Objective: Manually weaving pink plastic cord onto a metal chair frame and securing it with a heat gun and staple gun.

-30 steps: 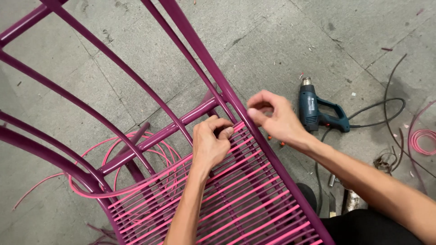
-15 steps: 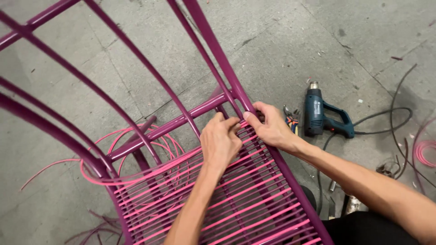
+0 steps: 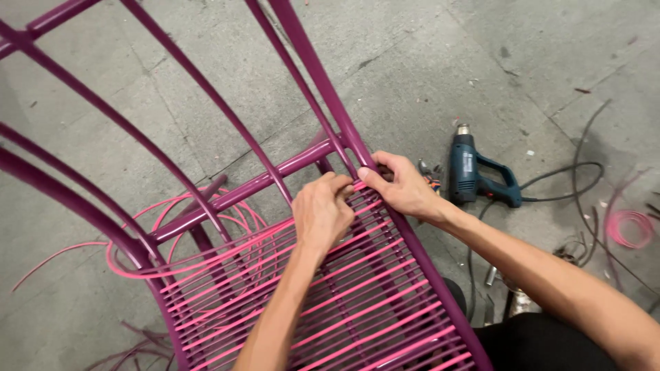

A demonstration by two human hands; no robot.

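Left hand [image 3: 322, 214] and right hand [image 3: 402, 185]: both pinch pink plastic cord [image 3: 206, 257] at purple metal chair frame [image 3: 323, 89] corner. Cord likely springy, slick; grip near rail.

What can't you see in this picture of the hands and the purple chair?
- Head view: the pink cord end, pinched between the left hand and right hand, is hidden by the fingers.
- The purple chair frame is cut off by the top, left and bottom edges.
- The small bits beside the blue heat gun are too small to tell.
- The pink coil runs to the right edge.
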